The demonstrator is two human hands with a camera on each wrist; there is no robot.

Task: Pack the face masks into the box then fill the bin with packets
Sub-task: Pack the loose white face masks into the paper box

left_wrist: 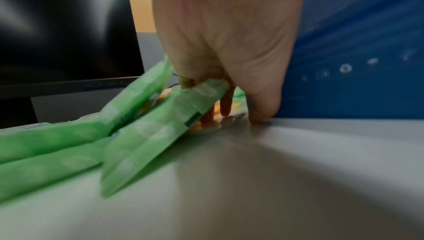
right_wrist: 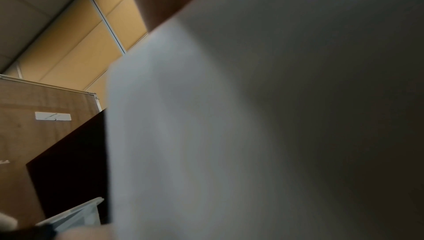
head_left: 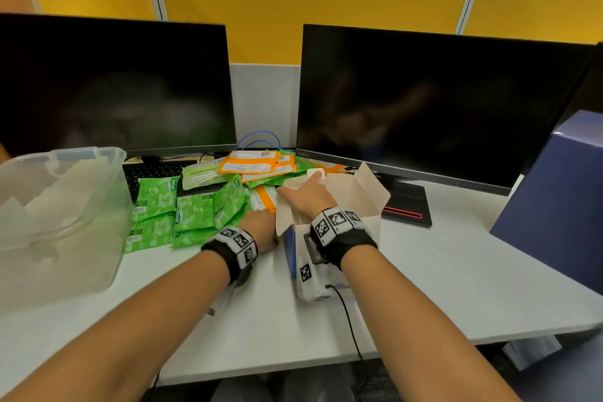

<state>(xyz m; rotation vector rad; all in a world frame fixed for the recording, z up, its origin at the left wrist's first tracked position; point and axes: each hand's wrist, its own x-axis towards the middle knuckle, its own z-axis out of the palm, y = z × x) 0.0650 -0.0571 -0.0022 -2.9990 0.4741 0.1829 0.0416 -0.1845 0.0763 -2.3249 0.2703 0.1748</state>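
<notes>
1. Head view is showing a person leaning both forearms over a white desk, with two dark monitors standing at the back.
2. An open box is sitting near the middle of the desk, its pale flaps standing up and its blue side facing the left hand.
3. Right hand is lying across the top of the box with fingers stretched out flat, pressing on something white inside; I cannot make out what that white thing is.
4. Right wrist view is giving only a blurred pale surface close to the lens, so the fingers are not showing there.
5. Left hand is reaching down just beside the box, at the edge of the packets.
6. In the left wrist view its fingers are curling down to the desk with the end of a green packet caught between them, while the thumb tip is touching the desk.
7. Green packets are lying spread out to the left of the box, and orange packets are piling up behind them, toward the monitors.
8. A clear plastic bin is standing at the far left, touching the green packets; white shapes are showing through its wall, too hazy to name.
</notes>
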